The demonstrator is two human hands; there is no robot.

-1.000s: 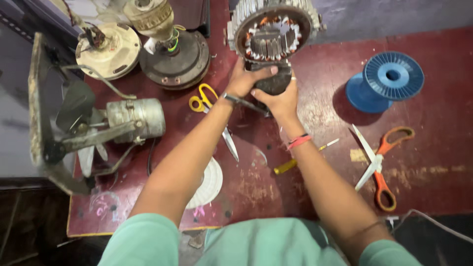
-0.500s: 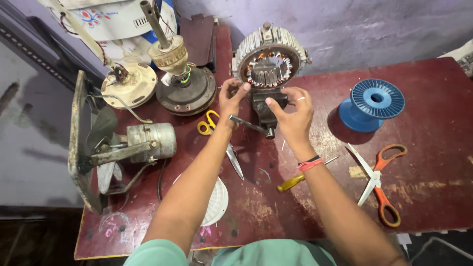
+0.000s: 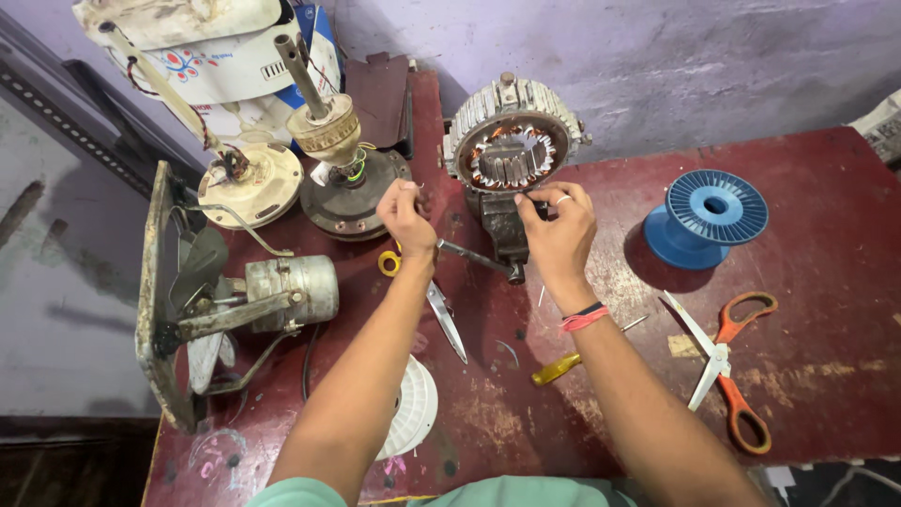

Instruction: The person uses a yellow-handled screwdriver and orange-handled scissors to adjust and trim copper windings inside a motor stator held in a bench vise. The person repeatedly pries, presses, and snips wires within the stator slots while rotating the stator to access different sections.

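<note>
— Copper windings are showing inside that grey motor stator [image 3: 511, 150], and it's standing upright at the back of the red counter [image 3: 826, 376].

— Both hands are working at it. The left hand [image 3: 405, 214] is closing its grip on something small beside the housing; I can't tell what.

— The right hand [image 3: 560, 228] is pinching a thin wire [image 3: 535, 197] at the rim, fingers together.

— Orange scissors [image 3: 727, 366] are lying well to the right, near a blue spool [image 3: 706, 218].

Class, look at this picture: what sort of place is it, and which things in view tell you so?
Probably a small repair workshop for fans and motors: a motor stator with copper windings, a fan motor with blades, and scissors lie on a worn red table.
</note>
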